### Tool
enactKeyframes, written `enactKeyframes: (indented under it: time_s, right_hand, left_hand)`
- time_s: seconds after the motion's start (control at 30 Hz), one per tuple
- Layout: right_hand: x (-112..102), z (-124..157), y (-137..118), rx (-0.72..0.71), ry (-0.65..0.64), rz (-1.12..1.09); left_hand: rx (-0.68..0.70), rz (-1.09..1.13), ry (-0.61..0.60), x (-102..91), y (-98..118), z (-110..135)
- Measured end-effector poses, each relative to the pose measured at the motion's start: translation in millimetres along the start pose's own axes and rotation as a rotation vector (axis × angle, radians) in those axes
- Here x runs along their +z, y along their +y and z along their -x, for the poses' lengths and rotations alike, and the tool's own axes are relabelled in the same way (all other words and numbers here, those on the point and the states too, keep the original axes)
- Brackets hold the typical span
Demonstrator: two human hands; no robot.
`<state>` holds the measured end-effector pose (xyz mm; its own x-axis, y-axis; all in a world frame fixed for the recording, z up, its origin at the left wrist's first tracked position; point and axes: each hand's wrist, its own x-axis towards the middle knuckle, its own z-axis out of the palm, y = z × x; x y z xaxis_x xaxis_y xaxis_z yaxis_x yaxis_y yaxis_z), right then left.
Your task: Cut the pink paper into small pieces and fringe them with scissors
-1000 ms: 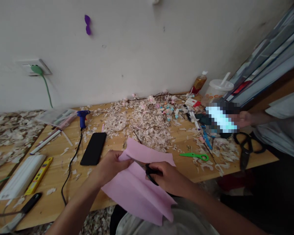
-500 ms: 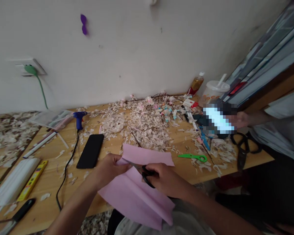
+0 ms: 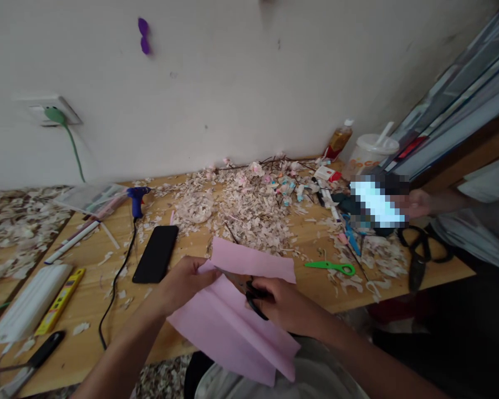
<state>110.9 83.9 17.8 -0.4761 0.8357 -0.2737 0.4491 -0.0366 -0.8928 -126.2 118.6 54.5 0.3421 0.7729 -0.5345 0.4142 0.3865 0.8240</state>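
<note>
A pink paper sheet (image 3: 228, 327) hangs over the near edge of the wooden table (image 3: 91, 310). My left hand (image 3: 182, 284) pinches its upper left edge. My right hand (image 3: 283, 305) is closed round the black handles of a pair of scissors (image 3: 249, 289), whose blades point left into the paper toward my left fingers. Whether the blades are open or closed I cannot tell.
Paper scraps (image 3: 241, 205) cover the back of the table. A black phone (image 3: 156, 254), blue glue gun (image 3: 136, 197) with cord, green scissors (image 3: 330, 267), black scissors (image 3: 418, 257), yellow box (image 3: 60, 299) and a drink cup (image 3: 368, 152) lie around. Another person's hand (image 3: 416, 202) holds a phone at right.
Both hands stay on the pink paper and the scissors. The view has shifted slightly; the hands and the paper hardly move.
</note>
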Motion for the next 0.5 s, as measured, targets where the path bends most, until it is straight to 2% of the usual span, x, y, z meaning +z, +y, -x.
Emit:
enactKeyframes:
  time_s: [0.37, 0.5]
  right_hand:
    - [4.2, -5.6, 0.0, 0.034, 0.058, 0.024]
    - [3.3, -8.0, -0.1, 0.020, 0.014, -0.006]
  left_hand:
    - [0.044, 0.016, 0.001, 3.0, -9.5, -4.0]
    - [0.061, -0.032, -0.005, 2.0, -5.8, 0.7]
